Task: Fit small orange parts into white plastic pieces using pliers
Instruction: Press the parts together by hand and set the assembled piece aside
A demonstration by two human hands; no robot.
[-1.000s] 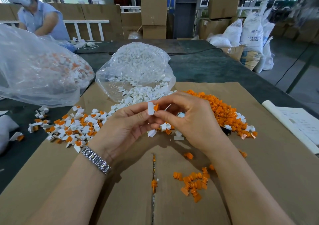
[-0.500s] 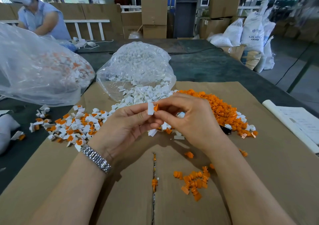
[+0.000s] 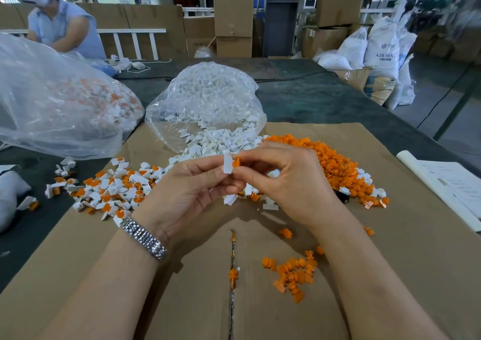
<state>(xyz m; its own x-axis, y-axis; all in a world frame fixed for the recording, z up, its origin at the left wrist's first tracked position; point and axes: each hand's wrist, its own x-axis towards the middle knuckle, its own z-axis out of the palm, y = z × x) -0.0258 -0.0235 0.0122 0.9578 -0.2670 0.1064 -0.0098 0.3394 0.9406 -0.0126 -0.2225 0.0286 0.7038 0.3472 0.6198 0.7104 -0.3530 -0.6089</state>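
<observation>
A: Left edge first. What is seen?
B: A large clear plastic bag (image 3: 59, 110) holding mixed white and orange pieces is laid on the dark green table (image 3: 325, 100). Just right of it, a loose pile of assembled white-and-orange pieces (image 3: 109, 191) is spread across the table edge and the brown cardboard sheet (image 3: 390, 274).

A: Centre?
B: A smaller clear plastic bag of white plastic pieces (image 3: 208, 105) is lying open, white parts spilled from its mouth toward the hands. A silver metal link watch (image 3: 144, 238) is worn on the left wrist.

A: Hand state?
B: The left hand (image 3: 187, 196) is raised above the cardboard, one small white plastic piece (image 3: 228, 164) pinched between thumb and fingertips. The right hand (image 3: 291, 183) is curled, a small orange plastic part (image 3: 236, 162) pinched at the fingertips and held touching the right side of the white piece. How deep it is seated cannot be told.

A: Right of that?
B: A big heap of loose orange parts (image 3: 333, 162) is lying behind and right of the right hand. A smaller cluster of orange parts (image 3: 294, 274) is lying near the right forearm. A few orange bits are caught in the cardboard seam (image 3: 231, 274). White paper sheets (image 3: 447, 186) are lying at the far right edge.
</observation>
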